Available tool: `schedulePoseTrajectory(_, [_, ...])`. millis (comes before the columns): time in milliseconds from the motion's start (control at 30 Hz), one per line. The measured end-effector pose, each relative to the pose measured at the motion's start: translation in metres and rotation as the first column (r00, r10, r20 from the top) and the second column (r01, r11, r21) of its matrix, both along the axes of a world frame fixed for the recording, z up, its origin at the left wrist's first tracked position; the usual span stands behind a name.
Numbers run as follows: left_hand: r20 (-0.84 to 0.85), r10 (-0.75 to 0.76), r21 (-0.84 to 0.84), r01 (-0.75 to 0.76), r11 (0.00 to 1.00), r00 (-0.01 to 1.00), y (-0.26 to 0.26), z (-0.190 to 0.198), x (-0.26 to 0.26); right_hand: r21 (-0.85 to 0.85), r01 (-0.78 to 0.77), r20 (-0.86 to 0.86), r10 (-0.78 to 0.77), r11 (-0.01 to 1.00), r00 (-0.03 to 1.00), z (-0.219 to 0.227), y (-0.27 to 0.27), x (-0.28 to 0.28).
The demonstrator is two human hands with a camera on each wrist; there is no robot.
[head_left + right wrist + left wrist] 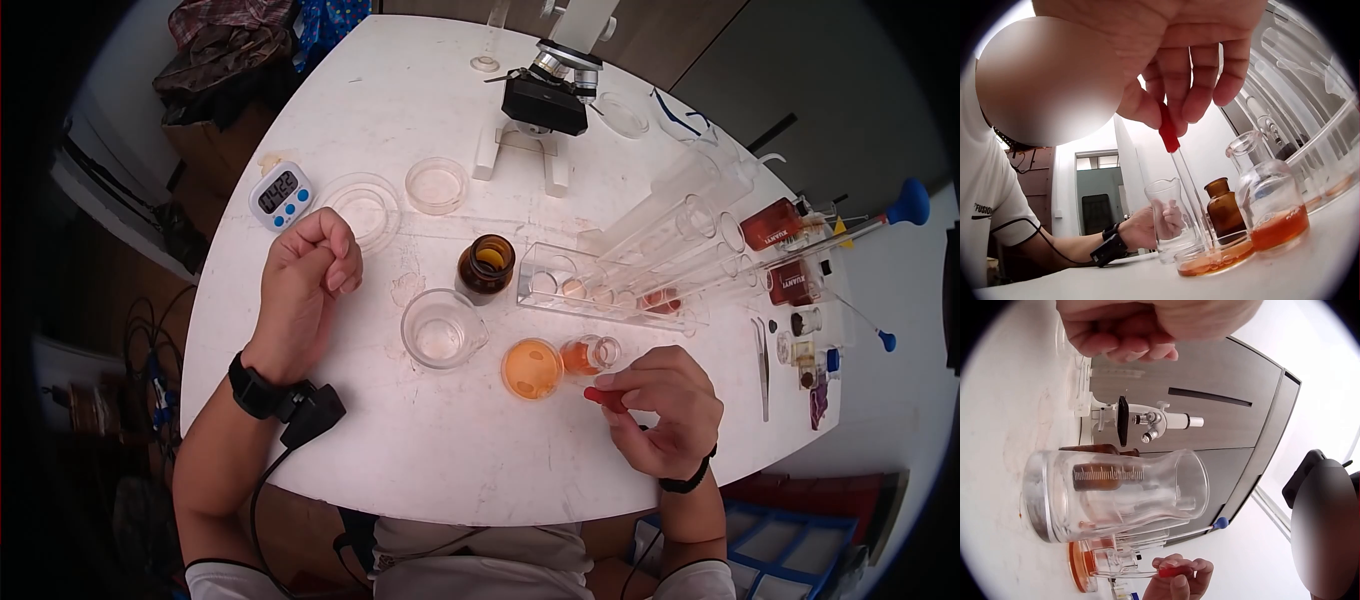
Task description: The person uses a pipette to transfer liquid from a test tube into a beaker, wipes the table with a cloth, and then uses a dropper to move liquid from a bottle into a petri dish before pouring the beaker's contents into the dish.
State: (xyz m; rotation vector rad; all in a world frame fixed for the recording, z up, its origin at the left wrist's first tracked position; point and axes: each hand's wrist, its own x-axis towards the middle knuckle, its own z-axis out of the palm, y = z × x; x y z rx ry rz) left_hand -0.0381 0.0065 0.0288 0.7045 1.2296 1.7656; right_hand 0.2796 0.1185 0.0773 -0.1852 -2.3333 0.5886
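My right hand pinches the red rubber bulb of a glass dropper between thumb and fingers. In the right wrist view the dropper's glass tube slants down, its lower end at the shallow dish of orange liquid. Beside that dish stands a small clear bottle with orange-red liquid. My left hand holds nothing, its fingers loosely curled, left of the glass beaker. Behind the beaker an amber bottle stands upright with its mouth uncovered.
A rack with slanting glass tubes stands right of the amber bottle. The microscope is at the back. A timer and clear dishes lie at the left and back left, tweezers at the right. A cable hangs from the left wrist.
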Motion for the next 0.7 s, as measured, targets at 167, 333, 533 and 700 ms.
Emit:
schedulePoseTrajectory(167, [-0.019, 0.019, 0.028, -0.018, 0.999, 1.000, -0.0002, 0.0041, 0.0010, 0.018, 0.009, 0.002, -0.009, 1.000, 1.000, -0.0017, -0.0018, -0.0049])
schedulePoseTrajectory(333, [0.011, 0.020, 0.006, -0.020, 1.000, 1.000, -0.0019, 0.0061, 0.0002, 0.052, 0.005, 0.026, -0.006, 0.999, 1.000, -0.0003, -0.0013, -0.0054])
schedulePoseTrajectory(533, [0.080, 0.033, 0.009, -0.034, 0.999, 0.996, -0.0007, 0.0048, -0.0003, 0.084, 0.030, 0.051, -0.034, 0.996, 0.998, 0.0009, -0.0022, -0.0053])
schedulePoseTrajectory(700, [0.136, 0.013, 0.054, -0.020, 0.998, 0.991, -0.0008, -0.0015, -0.0043, 0.069, 0.030, 0.056, -0.034, 0.997, 0.998, 0.0030, -0.0023, -0.0050])
